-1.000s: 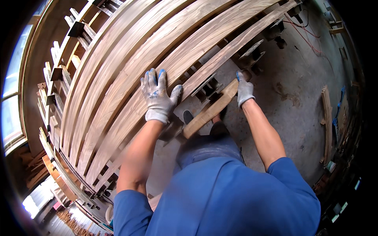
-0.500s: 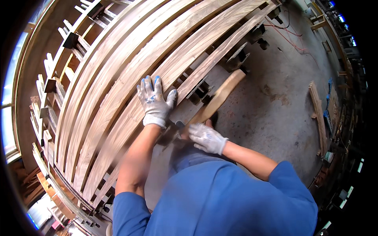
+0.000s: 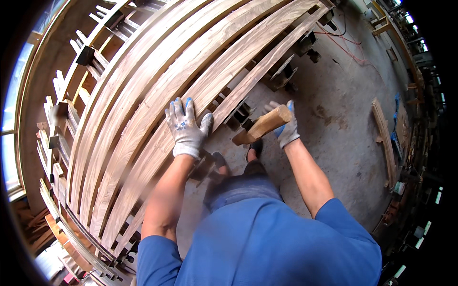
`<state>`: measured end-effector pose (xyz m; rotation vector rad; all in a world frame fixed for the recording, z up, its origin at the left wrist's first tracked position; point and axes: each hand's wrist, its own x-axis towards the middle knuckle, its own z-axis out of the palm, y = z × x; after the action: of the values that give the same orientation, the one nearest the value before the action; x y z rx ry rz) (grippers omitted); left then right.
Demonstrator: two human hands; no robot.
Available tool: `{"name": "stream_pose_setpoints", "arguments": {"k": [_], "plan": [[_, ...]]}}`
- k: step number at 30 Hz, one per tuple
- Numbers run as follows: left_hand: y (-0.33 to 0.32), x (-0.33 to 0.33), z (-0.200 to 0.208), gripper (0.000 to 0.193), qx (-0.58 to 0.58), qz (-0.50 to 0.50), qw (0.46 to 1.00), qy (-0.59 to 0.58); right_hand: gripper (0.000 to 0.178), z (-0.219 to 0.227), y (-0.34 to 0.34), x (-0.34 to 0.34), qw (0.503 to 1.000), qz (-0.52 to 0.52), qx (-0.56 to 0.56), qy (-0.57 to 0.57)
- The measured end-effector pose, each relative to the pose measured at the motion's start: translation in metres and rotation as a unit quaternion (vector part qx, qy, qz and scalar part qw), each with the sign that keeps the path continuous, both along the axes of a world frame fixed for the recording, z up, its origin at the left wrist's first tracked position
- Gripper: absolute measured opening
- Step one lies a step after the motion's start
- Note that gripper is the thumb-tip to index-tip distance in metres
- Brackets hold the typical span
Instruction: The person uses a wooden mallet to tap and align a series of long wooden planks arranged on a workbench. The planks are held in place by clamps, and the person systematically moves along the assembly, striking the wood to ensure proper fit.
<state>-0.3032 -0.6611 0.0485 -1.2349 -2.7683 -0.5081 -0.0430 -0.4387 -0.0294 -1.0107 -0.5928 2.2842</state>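
My left hand (image 3: pixel 186 131), in a grey-white work glove with blue fingertips, lies flat with fingers spread on the pale wooden boards (image 3: pixel 164 95). These long boards run side by side in a curve, with narrow gaps between them. Right of the boards, my gloved right hand (image 3: pixel 289 131) grips a short, thick piece of wood (image 3: pixel 265 125) near its blunt end. The wood covers part of the palm, and fingers show beyond it. Its narrower end points left toward the edge of the nearest board.
Dark metal clamps (image 3: pixel 281 76) stick out along the boards' right edge. More clamps and upright bars (image 3: pixel 86 56) line the far left side. A red cord (image 3: pixel 353 52) lies on the concrete floor (image 3: pixel 329 90), and a long plank (image 3: pixel 384 138) rests at right.
My right hand has moved up and to the right, away from my body. The piece of wood has swung with it and now sits lower and flatter. My left hand stays on the boards.
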Motion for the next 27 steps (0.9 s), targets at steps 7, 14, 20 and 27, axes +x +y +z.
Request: {"name": "stream_pose_setpoints", "arguments": {"k": [7,14,20,27], "plan": [[-0.004,0.002,0.001,0.082,0.003,0.009,1.0,-0.005,0.055,0.144,-0.084,-0.013,0.597,0.17,0.748,-0.235],[0.0,0.001,0.0,0.083,0.003,-0.004,1.0,0.0,0.04,-0.039,-0.147,0.035,0.484,0.607,0.567,-0.276],[0.001,0.002,0.001,0.082,0.003,0.001,1.0,-0.003,0.046,-0.079,-0.035,0.062,0.771,0.377,0.342,-0.383],[-0.003,0.001,-0.003,0.081,0.005,0.005,1.0,0.001,0.081,0.001,-0.003,-0.003,0.943,0.054,0.086,-0.316]]}}
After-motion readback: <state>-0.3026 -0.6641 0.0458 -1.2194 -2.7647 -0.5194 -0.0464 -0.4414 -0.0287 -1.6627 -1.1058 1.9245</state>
